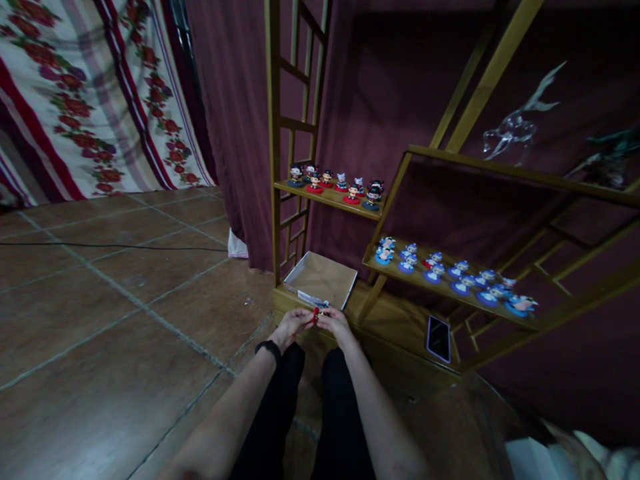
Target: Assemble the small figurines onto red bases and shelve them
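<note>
Both my hands meet in front of my knees, around a small figurine point(315, 315) with a red part showing between the fingertips. My left hand point(295, 324), with a black band at its wrist, pinches it from the left. From the right, my right hand point(335, 323) grips it with closed fingers; most of the figurine is hidden. Just beyond the hands lies a shallow cardboard box point(325, 277), with a small dark item at its near edge. Above it, several little figurines point(353, 191) on red and dark bases stand on the upper left shelf point(330, 196).
Two rows of blue and purple figurines point(434, 272) stand on the lower right shelf point(420, 279). A phone point(439, 338) lies on the bottom board. A clear glass animal ornament point(515, 130) sits on the upper right shelf. A black cable point(115, 246) crosses the tiled floor at left.
</note>
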The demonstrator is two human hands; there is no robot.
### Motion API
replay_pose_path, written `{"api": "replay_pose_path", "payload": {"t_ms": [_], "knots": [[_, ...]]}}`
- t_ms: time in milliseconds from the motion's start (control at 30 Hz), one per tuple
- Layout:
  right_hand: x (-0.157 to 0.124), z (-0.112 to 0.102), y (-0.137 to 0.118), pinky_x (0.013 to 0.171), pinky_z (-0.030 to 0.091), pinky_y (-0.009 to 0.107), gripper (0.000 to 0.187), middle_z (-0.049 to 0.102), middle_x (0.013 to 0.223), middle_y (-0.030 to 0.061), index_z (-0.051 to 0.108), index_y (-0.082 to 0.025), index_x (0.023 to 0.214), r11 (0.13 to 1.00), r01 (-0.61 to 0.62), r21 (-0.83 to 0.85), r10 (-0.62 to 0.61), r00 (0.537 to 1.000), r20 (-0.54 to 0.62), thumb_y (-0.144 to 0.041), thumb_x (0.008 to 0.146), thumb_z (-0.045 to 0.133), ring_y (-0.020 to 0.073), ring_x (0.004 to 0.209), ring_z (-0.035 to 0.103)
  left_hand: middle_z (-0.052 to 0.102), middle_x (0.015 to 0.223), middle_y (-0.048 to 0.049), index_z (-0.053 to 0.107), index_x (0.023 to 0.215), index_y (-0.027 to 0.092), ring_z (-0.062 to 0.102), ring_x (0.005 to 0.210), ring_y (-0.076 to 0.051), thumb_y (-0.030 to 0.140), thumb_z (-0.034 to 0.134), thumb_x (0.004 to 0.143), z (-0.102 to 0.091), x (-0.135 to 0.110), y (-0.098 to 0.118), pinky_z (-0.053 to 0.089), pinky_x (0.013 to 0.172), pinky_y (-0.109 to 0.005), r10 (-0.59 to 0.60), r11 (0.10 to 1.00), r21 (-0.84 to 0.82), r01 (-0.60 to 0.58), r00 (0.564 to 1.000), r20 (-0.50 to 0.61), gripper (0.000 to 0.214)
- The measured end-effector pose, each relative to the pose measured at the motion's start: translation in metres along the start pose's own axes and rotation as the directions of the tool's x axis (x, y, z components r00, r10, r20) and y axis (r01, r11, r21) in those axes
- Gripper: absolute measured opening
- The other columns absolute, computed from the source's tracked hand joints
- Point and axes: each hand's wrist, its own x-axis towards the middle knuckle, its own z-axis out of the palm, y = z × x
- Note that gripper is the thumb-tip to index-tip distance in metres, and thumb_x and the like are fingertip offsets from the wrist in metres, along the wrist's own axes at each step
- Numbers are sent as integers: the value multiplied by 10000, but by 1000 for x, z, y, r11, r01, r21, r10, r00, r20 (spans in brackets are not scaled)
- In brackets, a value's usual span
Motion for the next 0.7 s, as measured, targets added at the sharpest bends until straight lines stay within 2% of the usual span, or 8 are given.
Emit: {"api": "replay_pose_path", "payload": {"t_ms": [267,467,700], "knots": [[-2,1,-2,664,519,328,335,629,648,3,617,-166,705,999,-31,8,31,999,-12,-342,470,778,134,593,611,672,667,-70,651,693,99,627,614,-131,174,755,592,-1,3,-2,497,652,-236,-29,1000,-5,29,1000,-2,163],[-4,2,-4,688,514,331,360,634,753,8,617,-173,730,1000,26,-6,-26,1000,-1,-358,465,777,138,649,617,671,660,-75,650,700,97,627,601,-129,177,726,637,-1,4,-2,503,637,-231,-35,999,30,36,998,-46,127],[-1,1,1,710,496,345,357,634,770,12,623,-177,753,995,99,-27,-99,995,18,-355,477,763,155,673,606,667,655,-62,614,689,115,638,612,-141,191,728,634,0,3,-2,512,650,-254,-24,1000,-16,24,999,-22,148]]}}
